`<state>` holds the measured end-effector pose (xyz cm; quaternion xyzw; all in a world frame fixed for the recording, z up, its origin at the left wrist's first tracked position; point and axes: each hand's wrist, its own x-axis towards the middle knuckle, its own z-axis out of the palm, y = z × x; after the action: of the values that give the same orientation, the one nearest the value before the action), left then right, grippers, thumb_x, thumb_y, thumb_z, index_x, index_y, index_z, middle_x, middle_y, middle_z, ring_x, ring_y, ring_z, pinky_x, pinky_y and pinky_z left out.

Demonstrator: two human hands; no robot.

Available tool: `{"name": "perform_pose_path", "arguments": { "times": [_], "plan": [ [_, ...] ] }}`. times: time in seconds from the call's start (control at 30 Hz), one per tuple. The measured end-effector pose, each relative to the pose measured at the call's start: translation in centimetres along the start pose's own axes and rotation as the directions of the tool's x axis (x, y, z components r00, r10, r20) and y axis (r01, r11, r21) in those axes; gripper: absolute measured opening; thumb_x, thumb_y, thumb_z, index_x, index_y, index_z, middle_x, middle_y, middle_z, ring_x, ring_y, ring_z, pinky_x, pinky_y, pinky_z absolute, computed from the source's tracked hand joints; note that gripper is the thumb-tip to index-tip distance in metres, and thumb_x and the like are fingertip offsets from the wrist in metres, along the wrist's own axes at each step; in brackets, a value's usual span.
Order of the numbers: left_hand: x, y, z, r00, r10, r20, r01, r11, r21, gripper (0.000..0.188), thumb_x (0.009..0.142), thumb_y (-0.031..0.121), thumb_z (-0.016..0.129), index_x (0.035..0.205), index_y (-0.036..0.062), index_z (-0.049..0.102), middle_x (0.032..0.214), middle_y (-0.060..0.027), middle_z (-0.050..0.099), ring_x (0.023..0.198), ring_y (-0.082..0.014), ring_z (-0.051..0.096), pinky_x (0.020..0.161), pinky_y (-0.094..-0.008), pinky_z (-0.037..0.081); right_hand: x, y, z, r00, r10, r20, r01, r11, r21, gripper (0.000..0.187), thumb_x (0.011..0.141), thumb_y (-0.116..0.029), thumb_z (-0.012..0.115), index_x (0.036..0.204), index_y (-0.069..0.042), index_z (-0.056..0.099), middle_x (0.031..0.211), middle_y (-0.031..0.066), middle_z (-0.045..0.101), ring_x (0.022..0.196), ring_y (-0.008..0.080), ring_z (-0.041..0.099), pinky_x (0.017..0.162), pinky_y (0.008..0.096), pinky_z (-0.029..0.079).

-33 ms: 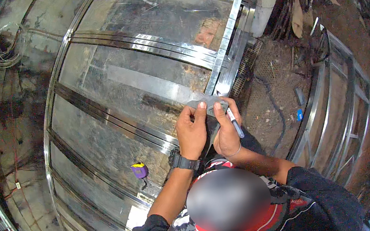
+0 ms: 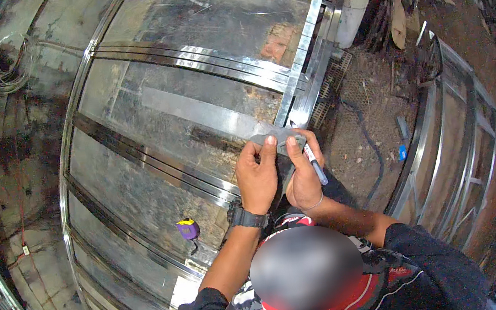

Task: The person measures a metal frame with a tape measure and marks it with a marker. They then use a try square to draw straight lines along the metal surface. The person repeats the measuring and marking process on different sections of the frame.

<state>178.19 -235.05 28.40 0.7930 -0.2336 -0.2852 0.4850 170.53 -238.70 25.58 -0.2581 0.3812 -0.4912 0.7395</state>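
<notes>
Both my hands are together at the near right end of the metal frame. My left hand, with a dark watch on the wrist, pinches the left side of a small, thin grey piece; I cannot tell whether it is sheet metal or cloth. Thumb on top, my right hand grips the piece's other side. A white and blue marker pen is also tucked in my right hand, tilted downward. Fingers hide the piece's lower part. Just beyond lies a long flat grey strip.
On the frame at left is a purple and yellow tape measure. A bright square tube lies across its right side. Another metal frame stands at right, near a blue object and a dark cable. Coiled wire lies far left.
</notes>
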Motion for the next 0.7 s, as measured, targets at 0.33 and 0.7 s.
{"name": "perform_pose_path", "arguments": {
  "times": [0.33,0.7],
  "plan": [
    [0.8,1.0,0.8,0.977,0.138,-0.161,-0.154,0.984,-0.095,0.042,0.096,0.027,0.073,0.065,0.0060,0.052,0.062,0.0049,0.048,0.062,-0.0058,0.038,0.053,-0.0280,0.033,1.0,-0.6,0.6,0.999,-0.006,0.040,0.004,0.999,0.051,0.025,0.098,-0.018,0.066,0.117,-0.003,0.060,0.103,0.0060,0.065,0.095,0.0126,0.060,0.087,0.0288,0.048],
    [1.1,1.4,0.1,0.981,0.087,-0.175,-0.103,0.991,-0.080,0.050,0.091,0.033,0.078,0.062,0.0054,0.048,0.057,0.0032,0.045,0.058,-0.0068,0.037,0.050,-0.0291,0.033,1.2,-0.7,1.4,0.999,-0.001,0.036,0.000,0.999,0.044,0.025,0.098,-0.019,0.066,0.116,-0.003,0.059,0.099,0.0021,0.062,0.090,0.0094,0.054,0.083,0.0260,0.043]
  ]
}}
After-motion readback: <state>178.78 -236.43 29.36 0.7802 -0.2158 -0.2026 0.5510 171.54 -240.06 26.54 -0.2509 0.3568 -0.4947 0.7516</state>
